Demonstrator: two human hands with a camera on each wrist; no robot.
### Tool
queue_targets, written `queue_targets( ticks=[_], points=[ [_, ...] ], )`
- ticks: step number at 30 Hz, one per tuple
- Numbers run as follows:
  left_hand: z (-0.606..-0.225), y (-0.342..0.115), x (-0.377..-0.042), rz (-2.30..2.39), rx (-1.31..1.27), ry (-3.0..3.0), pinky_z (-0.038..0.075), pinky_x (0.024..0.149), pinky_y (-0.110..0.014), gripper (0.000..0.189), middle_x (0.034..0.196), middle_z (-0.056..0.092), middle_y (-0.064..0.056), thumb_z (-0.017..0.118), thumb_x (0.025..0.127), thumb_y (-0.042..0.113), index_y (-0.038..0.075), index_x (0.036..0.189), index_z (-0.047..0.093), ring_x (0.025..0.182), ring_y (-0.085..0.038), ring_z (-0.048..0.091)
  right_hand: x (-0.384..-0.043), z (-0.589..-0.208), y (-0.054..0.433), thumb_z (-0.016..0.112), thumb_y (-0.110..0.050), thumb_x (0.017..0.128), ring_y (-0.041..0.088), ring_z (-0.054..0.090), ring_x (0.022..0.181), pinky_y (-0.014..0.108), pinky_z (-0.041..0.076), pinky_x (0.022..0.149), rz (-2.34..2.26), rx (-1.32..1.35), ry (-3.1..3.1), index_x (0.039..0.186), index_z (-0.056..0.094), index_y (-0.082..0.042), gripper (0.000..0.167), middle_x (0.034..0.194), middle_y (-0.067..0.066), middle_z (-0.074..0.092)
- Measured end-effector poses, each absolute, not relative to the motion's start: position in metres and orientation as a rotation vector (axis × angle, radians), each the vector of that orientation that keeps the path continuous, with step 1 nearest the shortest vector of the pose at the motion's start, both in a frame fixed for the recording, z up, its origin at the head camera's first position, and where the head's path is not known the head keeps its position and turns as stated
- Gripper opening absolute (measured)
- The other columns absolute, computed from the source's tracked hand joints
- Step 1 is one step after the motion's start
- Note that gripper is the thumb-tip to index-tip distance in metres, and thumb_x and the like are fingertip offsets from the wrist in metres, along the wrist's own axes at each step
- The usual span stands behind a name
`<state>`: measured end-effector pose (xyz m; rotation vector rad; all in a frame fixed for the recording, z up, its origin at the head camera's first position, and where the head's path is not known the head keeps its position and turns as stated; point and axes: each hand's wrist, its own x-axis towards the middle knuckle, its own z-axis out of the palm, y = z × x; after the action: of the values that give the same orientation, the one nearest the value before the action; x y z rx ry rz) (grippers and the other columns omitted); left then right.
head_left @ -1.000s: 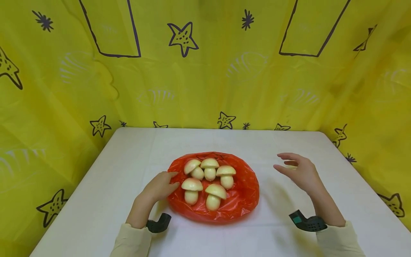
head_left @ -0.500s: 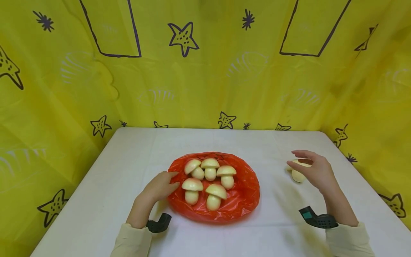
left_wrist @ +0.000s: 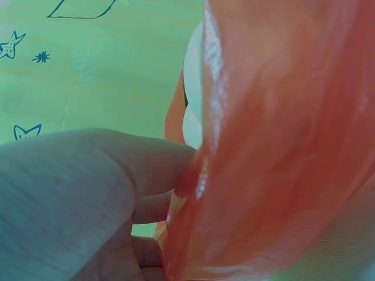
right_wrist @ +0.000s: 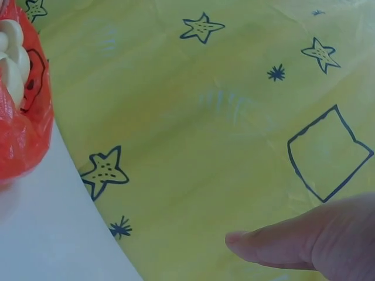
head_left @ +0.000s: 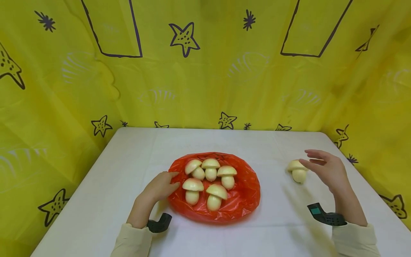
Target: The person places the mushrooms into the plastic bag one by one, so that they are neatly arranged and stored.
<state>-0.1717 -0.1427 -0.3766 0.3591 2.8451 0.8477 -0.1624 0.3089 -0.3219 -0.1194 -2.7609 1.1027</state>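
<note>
A red plastic bag (head_left: 244,200), spread wide like a shallow bowl, lies mid-table. Several pale mushrooms (head_left: 192,189), smooth with domed caps and thick stems, sit in it. My left hand (head_left: 158,187) holds the bag's left rim, its fingertips partly hidden by the red film (left_wrist: 281,129) in the left wrist view. One more mushroom (head_left: 299,174) lies on the table to the right of the bag. My right hand (head_left: 330,171) is raised just right of this mushroom, thumb and fingers apart with nothing between them. Its thumb overlaps the cap's edge in the head view.
The white table (head_left: 224,239) runs back to a yellow curtain (head_left: 205,78) printed with dark stars and outlines, which also flanks both sides. Each wrist wears a black band (head_left: 327,216) with a small camera.
My right hand has moved to the right, uncovering the mushroom that it hid from the head view. The left hand and the bag have stayed in place.
</note>
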Motion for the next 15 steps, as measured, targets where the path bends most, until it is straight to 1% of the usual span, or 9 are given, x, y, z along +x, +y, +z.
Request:
queue_targets(
  ticks=[3,4,10,12,14,15],
  points=[
    [-0.376,-0.143,-0.171,0.848,0.361,2.843,0.043,0.089,-0.047,0.038,0.111,0.061,-0.014,0.057,0.088,0.015,-0.004,0.120,0.057,0.100,-0.031,0.054,-0.163,-0.322,0.313,0.059,-0.037,0.088,0.041,0.047,0.106,0.029,0.044,0.069,1.093,-0.125,-2.758,0.128,0.047,0.005,0.059,0.123,0.029,0.049],
    [-0.376,-0.143,-0.171,0.849,0.362,2.844,0.043,0.089,-0.047,0.038,0.111,0.061,-0.014,0.057,0.088,0.015,-0.004,0.120,0.057,0.100,-0.031,0.054,-0.163,-0.322,0.314,0.059,-0.037,0.088,0.041,0.047,0.106,0.026,0.043,0.068,1.094,-0.126,-2.758,0.128,0.048,0.005,0.059,0.123,0.029,0.049],
    [-0.377,-0.143,-0.172,0.851,0.385,2.856,0.044,0.088,-0.046,0.036,0.107,0.062,-0.013,0.057,0.087,0.015,-0.003,0.119,0.058,0.096,-0.029,0.055,-0.169,-0.327,0.324,0.058,-0.036,0.089,0.043,0.046,0.107,0.018,0.041,0.064,1.100,-0.142,-2.767,0.128,0.046,0.007,0.059,0.122,0.031,0.047],
    [-0.378,-0.143,-0.173,0.852,0.387,2.856,0.044,0.087,-0.046,0.036,0.106,0.062,-0.012,0.057,0.087,0.015,-0.003,0.119,0.058,0.095,-0.028,0.055,-0.171,-0.330,0.328,0.058,-0.035,0.089,0.045,0.045,0.108,0.014,0.041,0.062,1.114,-0.147,-2.772,0.128,0.045,0.008,0.060,0.123,0.032,0.046],
    [-0.378,-0.143,-0.173,0.849,0.384,2.856,0.044,0.088,-0.046,0.036,0.107,0.062,-0.012,0.057,0.087,0.015,-0.003,0.119,0.058,0.096,-0.028,0.055,-0.173,-0.334,0.333,0.059,-0.036,0.088,0.045,0.045,0.108,0.013,0.044,0.061,1.135,-0.148,-2.773,0.128,0.045,0.008,0.061,0.122,0.032,0.046],
    [-0.378,-0.143,-0.173,0.849,0.381,2.855,0.044,0.088,-0.046,0.036,0.107,0.062,-0.012,0.057,0.087,0.015,-0.003,0.119,0.058,0.096,-0.028,0.055,-0.174,-0.336,0.335,0.060,-0.037,0.088,0.045,0.045,0.108,0.015,0.047,0.064,1.148,-0.152,-2.775,0.128,0.045,0.008,0.062,0.123,0.032,0.046]
  ],
)
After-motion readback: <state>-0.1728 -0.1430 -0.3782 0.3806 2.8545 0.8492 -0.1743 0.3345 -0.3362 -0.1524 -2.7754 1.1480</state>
